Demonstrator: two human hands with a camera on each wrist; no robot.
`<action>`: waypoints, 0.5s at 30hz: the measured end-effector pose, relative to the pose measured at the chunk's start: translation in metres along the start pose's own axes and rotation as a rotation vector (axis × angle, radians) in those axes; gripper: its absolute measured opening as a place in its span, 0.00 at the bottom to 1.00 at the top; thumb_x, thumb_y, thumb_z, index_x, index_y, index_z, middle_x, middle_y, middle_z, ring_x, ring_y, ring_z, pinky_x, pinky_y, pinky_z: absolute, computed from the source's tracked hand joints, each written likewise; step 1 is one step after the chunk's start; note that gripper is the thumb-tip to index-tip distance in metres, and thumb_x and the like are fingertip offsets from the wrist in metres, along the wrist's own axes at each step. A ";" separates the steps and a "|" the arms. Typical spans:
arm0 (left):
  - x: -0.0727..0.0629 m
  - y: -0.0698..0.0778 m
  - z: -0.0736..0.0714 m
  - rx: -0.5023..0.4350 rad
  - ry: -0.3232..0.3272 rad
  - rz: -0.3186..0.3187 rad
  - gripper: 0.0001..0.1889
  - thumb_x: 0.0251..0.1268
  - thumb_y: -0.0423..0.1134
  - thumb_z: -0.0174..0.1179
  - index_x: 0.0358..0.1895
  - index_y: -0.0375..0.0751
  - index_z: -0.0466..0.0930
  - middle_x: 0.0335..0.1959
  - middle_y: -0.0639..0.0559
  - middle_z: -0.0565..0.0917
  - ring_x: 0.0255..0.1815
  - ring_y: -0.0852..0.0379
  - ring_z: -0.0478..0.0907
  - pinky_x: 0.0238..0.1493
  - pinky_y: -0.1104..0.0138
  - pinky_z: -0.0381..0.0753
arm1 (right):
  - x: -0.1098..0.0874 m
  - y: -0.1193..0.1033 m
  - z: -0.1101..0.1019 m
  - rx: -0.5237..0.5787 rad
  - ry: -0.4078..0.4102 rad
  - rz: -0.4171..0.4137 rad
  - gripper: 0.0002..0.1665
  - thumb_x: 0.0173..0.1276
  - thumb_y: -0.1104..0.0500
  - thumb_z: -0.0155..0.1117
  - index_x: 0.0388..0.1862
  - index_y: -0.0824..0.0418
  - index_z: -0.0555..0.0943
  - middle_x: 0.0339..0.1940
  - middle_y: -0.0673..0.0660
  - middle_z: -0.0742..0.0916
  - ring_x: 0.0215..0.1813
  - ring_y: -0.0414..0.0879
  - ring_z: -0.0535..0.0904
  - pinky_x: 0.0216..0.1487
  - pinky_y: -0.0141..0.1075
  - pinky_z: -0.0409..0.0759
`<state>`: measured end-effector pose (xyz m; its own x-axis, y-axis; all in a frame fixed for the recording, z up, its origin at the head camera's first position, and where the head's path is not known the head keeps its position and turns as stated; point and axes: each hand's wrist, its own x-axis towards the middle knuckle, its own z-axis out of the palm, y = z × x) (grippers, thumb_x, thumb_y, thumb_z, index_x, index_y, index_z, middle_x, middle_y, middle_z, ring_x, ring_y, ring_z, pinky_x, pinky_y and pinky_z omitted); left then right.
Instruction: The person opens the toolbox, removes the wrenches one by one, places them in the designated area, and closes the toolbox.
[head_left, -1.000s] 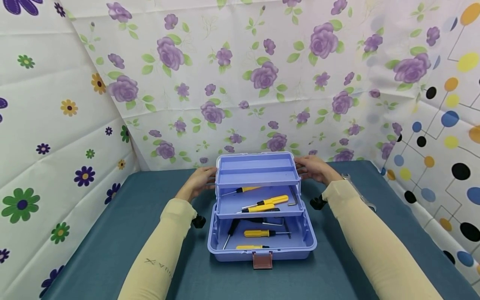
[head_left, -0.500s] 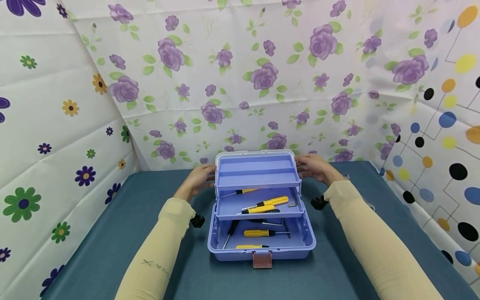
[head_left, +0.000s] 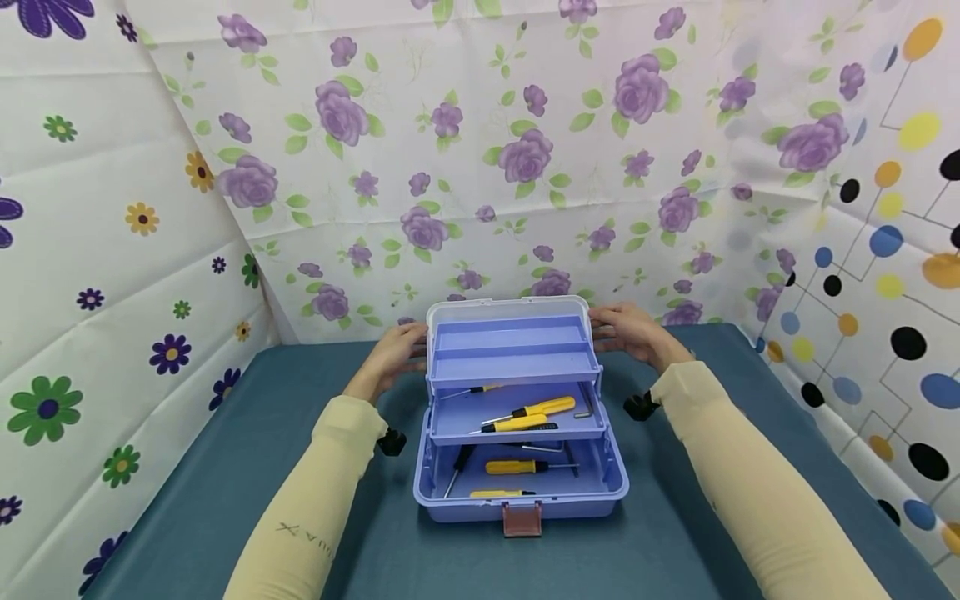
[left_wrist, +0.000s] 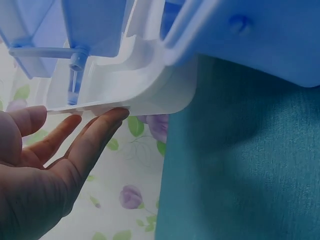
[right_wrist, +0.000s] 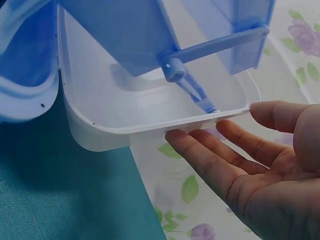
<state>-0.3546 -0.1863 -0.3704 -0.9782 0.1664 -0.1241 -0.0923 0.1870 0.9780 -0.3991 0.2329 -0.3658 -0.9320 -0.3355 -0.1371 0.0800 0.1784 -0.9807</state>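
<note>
A blue toolbox [head_left: 450,507] stands unfolded, its translucent lid [head_left: 510,309] tipped back. The bare upper tray [head_left: 517,367] steps above a middle tray [head_left: 450,423] holding yellow-handled screwdrivers [head_left: 551,406] and a hex key [head_left: 584,410]. In the base lie a yellow screwdriver [head_left: 510,467] and black-handled tools, partly hidden by the tray. My left hand [left_wrist: 47,182] touches the lid's left rim, fingers nearly straight beneath it, thumb at the edge. On the other side my right hand [right_wrist: 260,182] touches the lid's rim likewise, fingers extended, thumb at the edge.
A teal cloth [head_left: 195,483] covers the table. Floral curtain [head_left: 517,242] hangs close behind the toolbox, with patterned sheets at both sides. The brown latch [head_left: 522,520] hangs down at the toolbox's front. Black wrist mounts [head_left: 641,407] sit near the box sides.
The lid's far edge has risen slightly, and the two trays have sunk a little toward the base. Both hands have kept contact with the lid. A wrench at right is now behind my right sleeve.
</note>
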 end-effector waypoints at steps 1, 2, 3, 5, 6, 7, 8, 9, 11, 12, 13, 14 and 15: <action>0.000 0.000 0.000 0.003 0.002 0.006 0.27 0.88 0.47 0.43 0.78 0.33 0.64 0.72 0.32 0.72 0.73 0.37 0.71 0.62 0.53 0.83 | -0.001 -0.001 0.000 0.000 0.000 -0.003 0.32 0.87 0.52 0.50 0.77 0.74 0.65 0.53 0.59 0.81 0.47 0.43 0.86 0.58 0.47 0.86; -0.001 0.001 0.000 0.007 0.003 0.012 0.27 0.88 0.47 0.43 0.78 0.33 0.64 0.72 0.32 0.72 0.73 0.37 0.71 0.62 0.53 0.83 | -0.002 -0.001 0.001 -0.001 0.000 -0.005 0.33 0.87 0.51 0.50 0.77 0.74 0.65 0.53 0.59 0.81 0.47 0.43 0.86 0.60 0.50 0.85; -0.001 0.001 0.000 0.011 0.006 0.017 0.27 0.88 0.47 0.43 0.78 0.34 0.64 0.71 0.32 0.72 0.72 0.37 0.72 0.61 0.53 0.84 | -0.003 -0.002 0.001 -0.004 0.001 -0.007 0.33 0.87 0.51 0.50 0.77 0.73 0.65 0.54 0.60 0.81 0.47 0.43 0.86 0.61 0.51 0.84; -0.001 0.002 0.000 0.014 0.014 0.028 0.27 0.88 0.47 0.44 0.78 0.33 0.65 0.71 0.33 0.73 0.72 0.37 0.72 0.59 0.54 0.85 | -0.005 -0.004 0.001 -0.011 0.004 -0.014 0.33 0.87 0.51 0.50 0.78 0.73 0.64 0.57 0.61 0.80 0.48 0.43 0.86 0.63 0.53 0.83; -0.002 0.002 0.000 0.015 0.018 0.031 0.26 0.88 0.46 0.44 0.77 0.33 0.66 0.70 0.33 0.73 0.72 0.38 0.73 0.58 0.55 0.85 | -0.006 -0.005 0.002 -0.014 0.005 -0.016 0.34 0.87 0.50 0.50 0.78 0.72 0.64 0.58 0.62 0.79 0.48 0.43 0.85 0.63 0.53 0.83; -0.002 0.003 0.000 0.015 0.022 0.036 0.26 0.88 0.46 0.44 0.77 0.33 0.66 0.70 0.33 0.73 0.72 0.37 0.73 0.58 0.55 0.86 | -0.006 -0.005 0.002 -0.016 0.010 -0.016 0.34 0.87 0.50 0.50 0.79 0.72 0.64 0.60 0.63 0.79 0.48 0.42 0.85 0.63 0.53 0.83; -0.003 0.003 0.000 0.014 0.029 0.039 0.26 0.88 0.46 0.45 0.77 0.33 0.66 0.70 0.33 0.74 0.71 0.37 0.73 0.57 0.56 0.86 | -0.007 -0.006 0.002 -0.016 0.015 -0.016 0.33 0.87 0.50 0.50 0.79 0.72 0.64 0.61 0.63 0.79 0.48 0.43 0.85 0.61 0.51 0.84; -0.003 0.002 0.000 0.013 0.033 0.044 0.26 0.88 0.46 0.45 0.77 0.33 0.67 0.70 0.33 0.74 0.71 0.37 0.73 0.57 0.56 0.86 | -0.007 -0.006 0.002 -0.021 0.015 -0.019 0.34 0.87 0.50 0.50 0.79 0.72 0.64 0.62 0.64 0.78 0.49 0.43 0.85 0.59 0.49 0.85; -0.004 0.002 0.001 0.009 0.040 0.048 0.26 0.88 0.46 0.45 0.76 0.33 0.68 0.70 0.33 0.74 0.71 0.37 0.73 0.56 0.56 0.87 | -0.008 -0.007 0.003 -0.025 0.017 -0.020 0.33 0.87 0.51 0.50 0.79 0.71 0.64 0.64 0.65 0.78 0.50 0.43 0.85 0.57 0.47 0.87; -0.005 0.002 0.001 0.007 0.044 0.048 0.25 0.88 0.46 0.45 0.76 0.33 0.68 0.70 0.34 0.74 0.71 0.37 0.73 0.56 0.56 0.87 | -0.009 -0.008 0.003 -0.025 0.018 -0.020 0.33 0.87 0.51 0.50 0.78 0.71 0.65 0.64 0.65 0.78 0.50 0.43 0.85 0.57 0.47 0.87; -0.005 0.002 0.001 0.005 0.046 0.049 0.25 0.88 0.46 0.45 0.76 0.34 0.68 0.70 0.34 0.74 0.72 0.37 0.73 0.57 0.55 0.86 | -0.009 -0.008 0.003 -0.026 0.021 -0.019 0.32 0.87 0.51 0.50 0.78 0.71 0.66 0.64 0.66 0.78 0.51 0.44 0.85 0.57 0.46 0.87; -0.006 0.003 0.001 0.001 0.048 0.047 0.25 0.88 0.46 0.46 0.76 0.34 0.69 0.70 0.35 0.74 0.72 0.38 0.73 0.57 0.55 0.86 | -0.010 -0.009 0.003 -0.027 0.020 -0.020 0.32 0.87 0.51 0.50 0.78 0.71 0.66 0.65 0.66 0.78 0.51 0.44 0.85 0.57 0.47 0.87; -0.006 0.003 0.001 0.000 0.048 0.047 0.25 0.88 0.46 0.46 0.76 0.34 0.69 0.70 0.35 0.74 0.72 0.38 0.73 0.57 0.55 0.86 | -0.011 -0.009 0.003 -0.030 0.016 -0.020 0.32 0.87 0.51 0.50 0.78 0.71 0.66 0.65 0.66 0.78 0.51 0.44 0.85 0.57 0.47 0.86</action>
<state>-0.3485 -0.1855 -0.3671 -0.9892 0.1287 -0.0695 -0.0457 0.1796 0.9827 -0.3889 0.2324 -0.3560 -0.9389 -0.3244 -0.1150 0.0508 0.1997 -0.9785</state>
